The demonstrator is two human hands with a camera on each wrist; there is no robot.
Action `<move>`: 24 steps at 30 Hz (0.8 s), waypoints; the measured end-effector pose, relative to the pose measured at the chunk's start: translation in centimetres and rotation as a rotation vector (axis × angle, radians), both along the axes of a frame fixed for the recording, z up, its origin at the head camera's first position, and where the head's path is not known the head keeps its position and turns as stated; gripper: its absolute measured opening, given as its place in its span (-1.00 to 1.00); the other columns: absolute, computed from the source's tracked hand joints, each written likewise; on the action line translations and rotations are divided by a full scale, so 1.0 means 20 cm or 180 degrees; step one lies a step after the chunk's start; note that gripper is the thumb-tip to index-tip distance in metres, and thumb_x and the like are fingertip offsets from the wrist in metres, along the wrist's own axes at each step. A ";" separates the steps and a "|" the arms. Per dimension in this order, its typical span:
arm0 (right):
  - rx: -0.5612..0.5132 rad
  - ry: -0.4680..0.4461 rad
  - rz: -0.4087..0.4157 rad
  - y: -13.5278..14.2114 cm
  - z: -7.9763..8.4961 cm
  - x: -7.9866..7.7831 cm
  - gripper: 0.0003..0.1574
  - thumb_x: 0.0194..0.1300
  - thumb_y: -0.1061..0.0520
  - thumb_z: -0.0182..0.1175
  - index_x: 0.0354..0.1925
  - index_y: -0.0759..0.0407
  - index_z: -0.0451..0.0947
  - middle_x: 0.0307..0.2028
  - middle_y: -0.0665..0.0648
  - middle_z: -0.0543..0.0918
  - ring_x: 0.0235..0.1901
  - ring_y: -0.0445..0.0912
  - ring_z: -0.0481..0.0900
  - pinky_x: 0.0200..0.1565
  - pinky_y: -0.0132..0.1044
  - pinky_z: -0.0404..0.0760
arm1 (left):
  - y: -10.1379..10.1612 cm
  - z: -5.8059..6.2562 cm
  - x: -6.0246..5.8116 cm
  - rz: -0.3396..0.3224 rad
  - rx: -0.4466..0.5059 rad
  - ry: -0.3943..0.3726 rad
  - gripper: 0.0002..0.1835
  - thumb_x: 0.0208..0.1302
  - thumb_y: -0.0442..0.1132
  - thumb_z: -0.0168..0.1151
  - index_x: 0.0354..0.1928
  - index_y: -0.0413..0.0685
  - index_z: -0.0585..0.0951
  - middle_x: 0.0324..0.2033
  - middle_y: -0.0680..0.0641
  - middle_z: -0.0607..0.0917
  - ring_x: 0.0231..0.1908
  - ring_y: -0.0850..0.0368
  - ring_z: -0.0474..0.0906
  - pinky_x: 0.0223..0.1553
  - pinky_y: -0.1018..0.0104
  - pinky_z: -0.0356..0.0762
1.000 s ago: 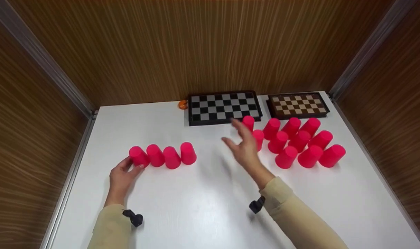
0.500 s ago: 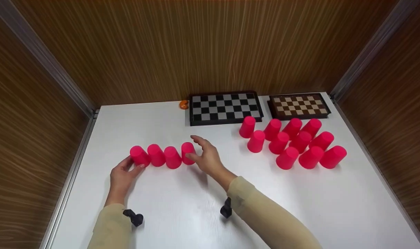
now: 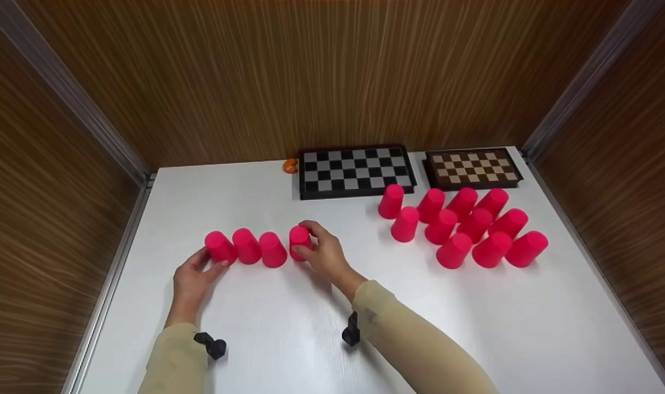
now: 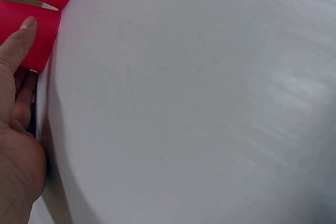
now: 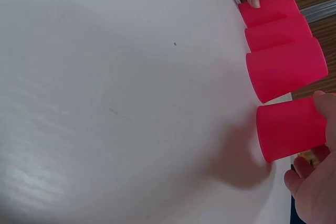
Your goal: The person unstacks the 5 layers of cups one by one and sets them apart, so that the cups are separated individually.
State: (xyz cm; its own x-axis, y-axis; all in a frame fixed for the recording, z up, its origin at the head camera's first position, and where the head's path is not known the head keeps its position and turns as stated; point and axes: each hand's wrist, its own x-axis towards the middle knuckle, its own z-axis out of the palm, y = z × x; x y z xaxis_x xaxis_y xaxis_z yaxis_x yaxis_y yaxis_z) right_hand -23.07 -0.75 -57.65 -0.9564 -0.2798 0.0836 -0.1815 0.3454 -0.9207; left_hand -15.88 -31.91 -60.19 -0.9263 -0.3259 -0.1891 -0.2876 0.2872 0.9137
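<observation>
Several pink cups stand upside down in a short row on the left half of the white table (image 3: 288, 328). My left hand (image 3: 191, 282) holds the leftmost cup (image 3: 218, 246), thumb in front and fingers behind; the left wrist view shows the thumb (image 4: 21, 40) on its wall. At the row's other end my right hand (image 3: 328, 256) grips the rightmost cup (image 5: 289, 129) between thumb and fingers. A narrow gap parts that cup from the neighbouring cup (image 3: 272, 250). Between the held cups stands another cup (image 3: 247, 246).
On the right stand several more upside-down pink cups (image 3: 476, 225) in loose rows. Behind them lie a black-and-grey checkered board (image 3: 357, 169) and a smaller brown checkered board (image 3: 473, 167). A small orange object (image 3: 290, 166) sits near the back wood-grain wall (image 3: 255, 82).
My right hand has come left from beside the right-hand cups and closed on the row's rightmost cup. That cup has shifted slightly right, opening a gap. My left hand has stayed put.
</observation>
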 end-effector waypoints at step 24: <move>-0.0206 -0.0049 -0.0306 0.43 0.07 0.05 -0.32 0.34 0.12 0.52 0.35 0.06 0.53 0.18 0.04 0.66 0.22 0.01 0.59 0.38 0.11 0.53 | 0.00 0.01 0.01 -0.0088 0.0010 0.0020 -0.15 0.39 -0.02 0.48 0.61 -0.06 0.35 0.55 -0.16 0.39 0.59 -0.08 0.21 0.54 0.07 0.25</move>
